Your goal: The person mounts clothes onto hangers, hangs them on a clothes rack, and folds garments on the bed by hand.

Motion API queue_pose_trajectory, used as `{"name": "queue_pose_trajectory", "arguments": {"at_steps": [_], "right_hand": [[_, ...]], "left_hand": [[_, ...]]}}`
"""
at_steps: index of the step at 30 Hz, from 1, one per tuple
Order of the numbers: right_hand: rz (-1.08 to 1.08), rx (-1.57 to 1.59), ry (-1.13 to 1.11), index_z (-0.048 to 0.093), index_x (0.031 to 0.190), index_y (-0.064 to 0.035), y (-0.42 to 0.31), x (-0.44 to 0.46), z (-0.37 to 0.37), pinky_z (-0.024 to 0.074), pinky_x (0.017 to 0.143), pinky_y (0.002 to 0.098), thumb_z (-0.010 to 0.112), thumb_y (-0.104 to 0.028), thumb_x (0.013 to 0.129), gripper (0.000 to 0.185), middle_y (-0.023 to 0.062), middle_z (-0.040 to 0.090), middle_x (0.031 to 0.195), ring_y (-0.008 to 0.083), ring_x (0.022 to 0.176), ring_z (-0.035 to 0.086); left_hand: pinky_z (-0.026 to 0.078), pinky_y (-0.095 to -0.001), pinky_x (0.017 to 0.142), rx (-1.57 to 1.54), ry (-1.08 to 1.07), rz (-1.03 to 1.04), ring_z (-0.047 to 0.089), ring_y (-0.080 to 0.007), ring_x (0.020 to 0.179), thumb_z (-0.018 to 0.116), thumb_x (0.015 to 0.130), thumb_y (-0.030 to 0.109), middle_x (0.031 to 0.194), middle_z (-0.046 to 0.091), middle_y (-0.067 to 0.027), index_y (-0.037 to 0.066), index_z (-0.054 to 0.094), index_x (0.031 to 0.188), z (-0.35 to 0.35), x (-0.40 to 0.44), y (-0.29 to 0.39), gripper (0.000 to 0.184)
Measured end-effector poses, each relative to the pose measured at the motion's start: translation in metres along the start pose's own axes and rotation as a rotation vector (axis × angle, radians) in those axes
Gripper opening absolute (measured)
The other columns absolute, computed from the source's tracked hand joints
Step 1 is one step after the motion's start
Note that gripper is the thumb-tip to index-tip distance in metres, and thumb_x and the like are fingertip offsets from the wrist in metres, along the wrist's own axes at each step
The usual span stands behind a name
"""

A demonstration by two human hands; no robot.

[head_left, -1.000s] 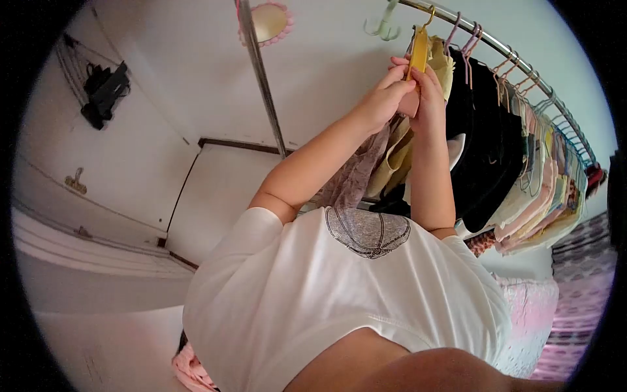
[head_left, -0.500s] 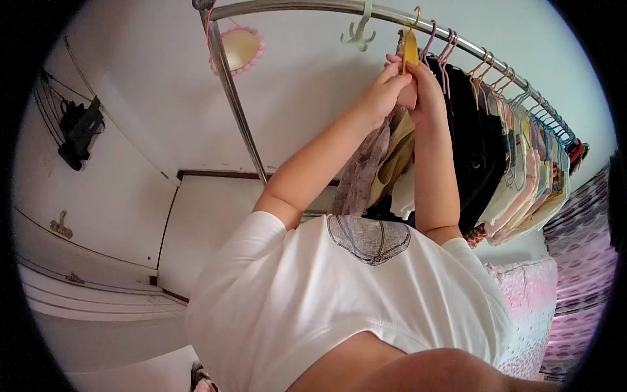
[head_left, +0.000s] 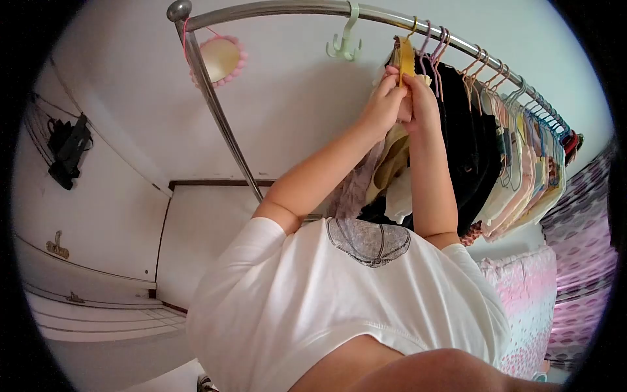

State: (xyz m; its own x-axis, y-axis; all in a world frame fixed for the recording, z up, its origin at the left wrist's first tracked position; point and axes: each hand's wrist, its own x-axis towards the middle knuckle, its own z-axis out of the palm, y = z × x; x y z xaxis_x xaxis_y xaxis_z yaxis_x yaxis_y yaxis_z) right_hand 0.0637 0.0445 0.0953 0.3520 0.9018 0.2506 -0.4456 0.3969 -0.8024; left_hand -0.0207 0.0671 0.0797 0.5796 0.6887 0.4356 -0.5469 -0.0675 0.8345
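Observation:
A yellow hanger (head_left: 407, 57) hangs by its hook from the metal rail, and I see it nearly edge-on. Both my arms are raised to it. My left hand (head_left: 385, 103) closes on its left side, fingers bent near its lower part. My right hand (head_left: 421, 101) grips it from the right, with the thumb against the yellow edge. What lies between my palms is partly hidden. Below and behind my hands hang an olive-tan garment (head_left: 390, 163) and a mauve sheer cloth (head_left: 356, 189). Black clothes (head_left: 464, 137) hang just right of my right hand.
The metal rail (head_left: 287, 8) curves across the top, carrying a pale green multi-hook (head_left: 344, 47) and several hangers with clothes. A pink-rimmed mirror (head_left: 221, 59) hangs by the left post (head_left: 219, 117). Black bags (head_left: 68, 150) hang at left; a patterned curtain (head_left: 581, 261) is at right.
The view has shifted slightly, so the rail's left end and mirror sit further left. Both hands stay on the yellow hanger and appear a little lower.

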Motion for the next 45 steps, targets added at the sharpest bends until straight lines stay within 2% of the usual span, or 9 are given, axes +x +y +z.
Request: {"name": "queue_pose_trajectory", "arguments": {"at_steps": [4,7,10,17,22,26,31,40,45], "right_hand": [[-0.029,-0.021,0.028,0.049,0.101,0.003,-0.005,-0.002,-0.004,0.0477,0.069,0.0292,0.039,-0.007,0.086,0.021,0.0126,0.059,0.094,0.0186,0.081,0.057],[-0.043,-0.056,0.025,0.048,0.104,0.0033,-0.013,-0.016,-0.007,0.0483,0.069,0.0298,0.038,-0.008,0.087,0.023,0.0124,0.059,0.094,0.0187,0.083,0.057],[0.023,-0.075,-0.002,0.049,0.104,0.0032,-0.021,-0.025,-0.014,0.0485,0.07,0.029,0.038,-0.008,0.087,0.023,0.012,0.059,0.093,0.0182,0.084,0.057],[-0.149,-0.265,0.108,0.036,0.125,-0.0004,-0.018,-0.046,-0.023,0.0465,0.073,0.0256,0.045,-0.008,0.085,0.042,0.0117,0.05,0.113,0.0157,0.092,0.053],[-0.235,-0.308,0.053,0.032,0.129,-0.0017,-0.015,-0.065,-0.021,0.0398,0.084,0.0266,0.048,-0.012,0.084,0.048,0.0111,0.044,0.12,0.0149,0.101,0.048],[-0.377,-0.334,0.049,0.031,0.129,0.0004,-0.005,-0.063,-0.027,0.0336,0.091,0.0266,0.049,-0.014,0.084,0.05,0.0105,0.043,0.121,0.0158,0.105,0.044],[-0.325,-0.362,0.032,0.032,0.129,-0.0004,-0.008,-0.069,-0.025,0.0322,0.093,0.0274,0.051,-0.013,0.083,0.051,0.0109,0.041,0.122,0.0175,0.112,0.041],[-0.419,-0.406,0.06,0.027,0.131,-0.0027,0.003,-0.08,-0.032,0.0259,0.1,0.0334,0.047,-0.016,0.086,0.052,0.0128,0.036,0.129,0.022,0.12,0.036],[-0.412,-0.537,0.135,0.021,0.132,0.0018,0.055,-0.093,-0.05,0.0191,0.102,0.0333,0.048,-0.021,0.085,0.058,0.0154,0.029,0.133,0.0245,0.125,0.026]], "left_hand": [[0.035,-0.0292,0.09,-0.019,-0.002,-0.039,0.045,-0.0163,0.106,0.039,0.088,0.014,0.115,0.046,-0.0087,0.001,0.041,0.12,0.006,0.0,-0.006,0.035],[0.036,-0.028,0.088,0.052,0.017,0.099,0.045,-0.0168,0.104,0.042,0.087,0.014,0.108,0.046,-0.011,-0.003,0.041,0.116,0.014,-0.007,-0.02,0.033],[0.034,-0.0289,0.091,-0.021,-0.019,0.08,0.043,-0.0155,0.107,0.043,0.089,0.015,0.116,0.044,-0.0102,-0.001,0.037,0.122,0.022,-0.011,-0.021,0.037],[0.029,-0.0314,0.097,0.201,-0.055,0.239,0.038,-0.0199,0.115,0.04,0.091,0.016,0.124,0.038,-0.012,0.001,0.026,0.13,0.024,-0.033,-0.023,0.045],[0.027,-0.0323,0.099,0.196,-0.154,0.347,0.035,-0.0216,0.119,0.041,0.09,0.016,0.13,0.032,-0.0134,0.0,0.021,0.133,0.017,-0.04,-0.026,0.049],[0.028,-0.0324,0.099,0.381,-0.21,0.382,0.034,-0.0213,0.119,0.043,0.089,0.015,0.13,0.032,-0.0133,0.001,0.023,0.133,0.016,-0.046,-0.017,0.05],[0.027,-0.0338,0.099,0.419,-0.159,0.487,0.033,-0.0235,0.12,0.049,0.084,0.012,0.129,0.035,-0.0133,0.005,0.03,0.131,0.012,-0.041,-0.027,0.051],[0.025,-0.0391,0.099,0.902,-0.093,0.32,0.032,-0.0352,0.118,0.051,0.079,0.009,0.127,0.034,-0.0214,0.002,0.037,0.125,-0.028,-0.061,-0.08,0.048],[0.024,-0.0397,0.099,0.653,-0.154,0.229,0.032,-0.0367,0.119,0.049,0.08,0.012,0.129,0.032,-0.0227,-0.001,0.036,0.124,-0.032,-0.088,-0.123,0.048]]}}
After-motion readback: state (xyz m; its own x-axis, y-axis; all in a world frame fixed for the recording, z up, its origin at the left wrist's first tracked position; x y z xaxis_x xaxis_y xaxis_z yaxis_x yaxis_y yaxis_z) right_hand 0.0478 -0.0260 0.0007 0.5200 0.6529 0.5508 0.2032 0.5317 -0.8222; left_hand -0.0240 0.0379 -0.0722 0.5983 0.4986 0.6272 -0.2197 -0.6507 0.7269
